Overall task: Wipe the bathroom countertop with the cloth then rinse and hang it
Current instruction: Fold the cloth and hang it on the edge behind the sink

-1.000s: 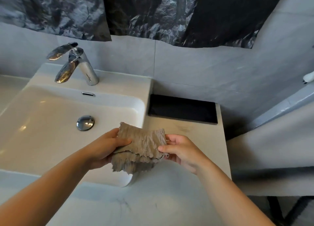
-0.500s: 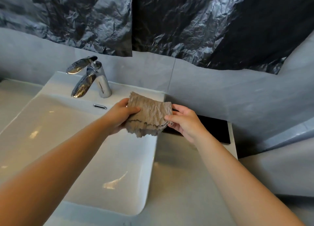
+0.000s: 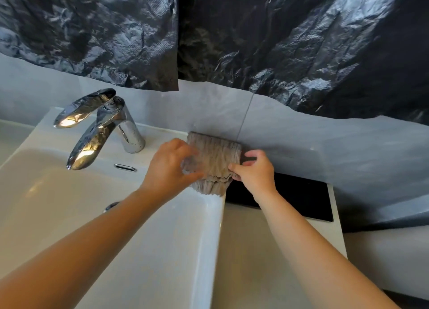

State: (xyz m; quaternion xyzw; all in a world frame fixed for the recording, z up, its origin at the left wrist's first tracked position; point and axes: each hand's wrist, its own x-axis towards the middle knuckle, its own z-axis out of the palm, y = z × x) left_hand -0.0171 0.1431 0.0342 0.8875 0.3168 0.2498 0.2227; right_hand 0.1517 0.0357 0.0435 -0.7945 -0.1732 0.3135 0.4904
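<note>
A folded brown ribbed cloth point(image 3: 214, 162) hangs between my two hands over the back right corner of the white sink point(image 3: 162, 250), close to the grey wall. My left hand point(image 3: 170, 169) grips its left edge; the fingers are blurred by motion. My right hand point(image 3: 254, 171) pinches its right edge between thumb and fingers. Right of the sink lies the beige countertop point(image 3: 267, 262).
A chrome faucet point(image 3: 104, 125) stands at the sink's back left, with the overflow slot point(image 3: 125, 167) below it. A black tray point(image 3: 299, 197) lies at the back of the countertop. Crumpled black plastic sheeting point(image 3: 255, 34) covers the wall above.
Both hands have carried the cloth away from me, from over the sink's front corner to its back corner by the wall. The left hand's fingers are shifting on the cloth.
</note>
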